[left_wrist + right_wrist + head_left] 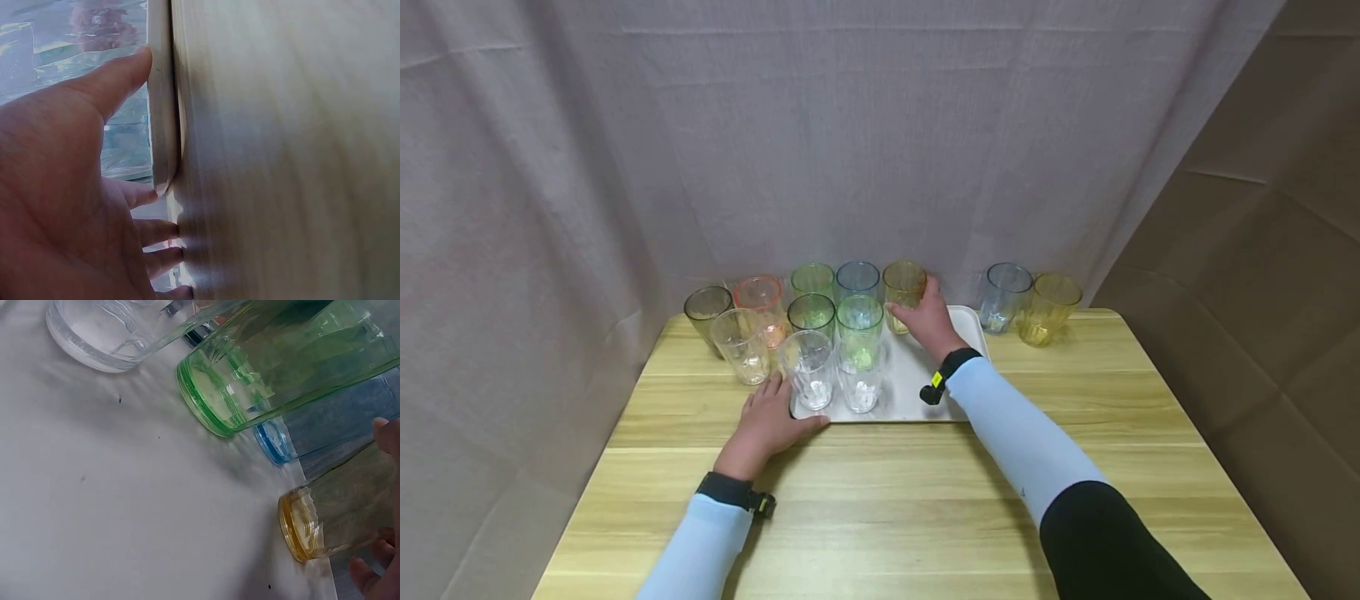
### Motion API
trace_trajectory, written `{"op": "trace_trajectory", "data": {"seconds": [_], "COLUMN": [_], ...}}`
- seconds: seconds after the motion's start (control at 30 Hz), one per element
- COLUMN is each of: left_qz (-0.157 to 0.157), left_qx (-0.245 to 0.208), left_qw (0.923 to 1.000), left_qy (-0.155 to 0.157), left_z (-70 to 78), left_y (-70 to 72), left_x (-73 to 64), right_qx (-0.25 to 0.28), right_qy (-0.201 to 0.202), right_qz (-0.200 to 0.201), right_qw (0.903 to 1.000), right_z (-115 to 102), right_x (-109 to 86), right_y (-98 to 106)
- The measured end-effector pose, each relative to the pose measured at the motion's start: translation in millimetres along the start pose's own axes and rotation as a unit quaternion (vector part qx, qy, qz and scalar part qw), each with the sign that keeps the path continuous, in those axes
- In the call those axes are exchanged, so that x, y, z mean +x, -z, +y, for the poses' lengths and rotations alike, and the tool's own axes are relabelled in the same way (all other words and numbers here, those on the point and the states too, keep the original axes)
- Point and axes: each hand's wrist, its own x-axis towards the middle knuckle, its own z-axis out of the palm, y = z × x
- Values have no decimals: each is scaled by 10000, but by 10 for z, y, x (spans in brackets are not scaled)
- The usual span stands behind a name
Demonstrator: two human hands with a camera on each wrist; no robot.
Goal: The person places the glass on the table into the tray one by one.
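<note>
My right hand (931, 321) grips an amber drinking glass (904, 287) at the back of a white tray (917, 392), thumb on one side and fingers on the other. In the right wrist view, that glass's base (300, 528) is close over the tray surface. At the tray's front left corner lies my left hand (767, 425). Its thumb touches the front rim (161, 94), with the other fingers spread around the corner. Beside the amber glass stand a blue glass (857, 277) and a green glass (812, 277). A light green glass (860, 333) stands in front of them.
Two clear glasses, one of them leftmost (808, 367), stand at the tray's front, before a dark green glass (810, 312). Left of the tray are grey (706, 308), red (760, 300) and clear (741, 346) glasses. Right of it are blue (1003, 296) and yellow (1048, 312) ones.
</note>
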Motion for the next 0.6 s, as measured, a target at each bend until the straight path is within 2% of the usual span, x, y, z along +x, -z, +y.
{"op": "trace_trajectory", "data": {"seconds": [0.13, 0.27, 0.43, 0.6], "left_qz": [8, 33, 6, -11], "left_qx": [-4, 4, -11, -50], "left_qw": [10000, 10000, 10000, 10000], "left_qy": [-11, -36, -36, -37], "left_z": [1, 6, 12, 12], "left_y": [4, 7, 15, 18], "left_x": [1, 4, -8, -16], "right_qx": [58, 85, 150, -135], "right_qy": [8, 199, 426, 212], "right_qz": [-45, -26, -127, 22], "right_qw": [10000, 9998, 9989, 9997], "right_z": [29, 114, 266, 435], "right_x": [-74, -227, -537, -855], "right_y": [85, 279, 610, 949]}}
